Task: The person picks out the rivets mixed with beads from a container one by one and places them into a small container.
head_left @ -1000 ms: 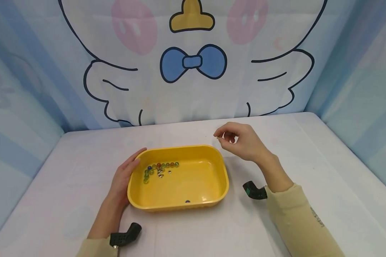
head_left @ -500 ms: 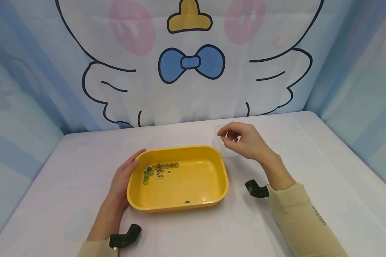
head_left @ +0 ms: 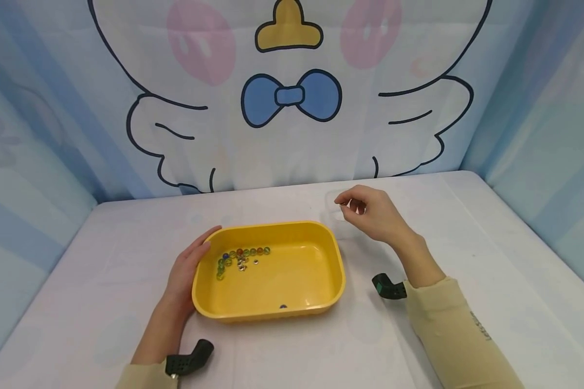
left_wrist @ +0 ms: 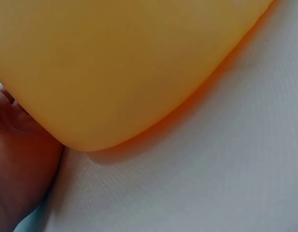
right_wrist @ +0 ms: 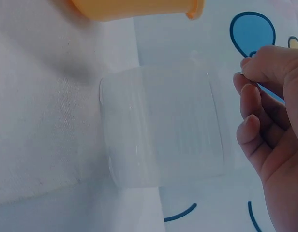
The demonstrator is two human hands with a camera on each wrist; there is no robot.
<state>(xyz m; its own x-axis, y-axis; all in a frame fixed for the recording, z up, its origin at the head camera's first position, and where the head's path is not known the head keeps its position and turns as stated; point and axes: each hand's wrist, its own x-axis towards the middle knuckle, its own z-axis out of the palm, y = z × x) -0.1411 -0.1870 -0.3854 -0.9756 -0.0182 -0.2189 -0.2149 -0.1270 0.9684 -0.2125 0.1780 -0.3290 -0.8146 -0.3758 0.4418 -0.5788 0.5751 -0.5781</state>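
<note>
Resting flat along the tray's left wall, the left hand has its fingers straight and touching the yellow rim; the left wrist view shows only the tray's rounded wall pressed close against the palm. Inside the tray, just right of those fingers, a cluster of marbles lies in the far left corner, and one dark marble sits alone by the near wall.

The right hand hovers above the bench, beyond the tray's far right corner, fingers curled and thumb meeting forefinger as if pinching; whether anything small sits in that pinch cannot be told. Directly under and just left of its fingertips stands a clear cup, seen from the right wrist as a see-through cylinder near the tray's corner, apart from the fingers.

A cream sleeve covers the right forearm. Behind the bench hangs a cartoon backdrop with a blue bow.
</note>
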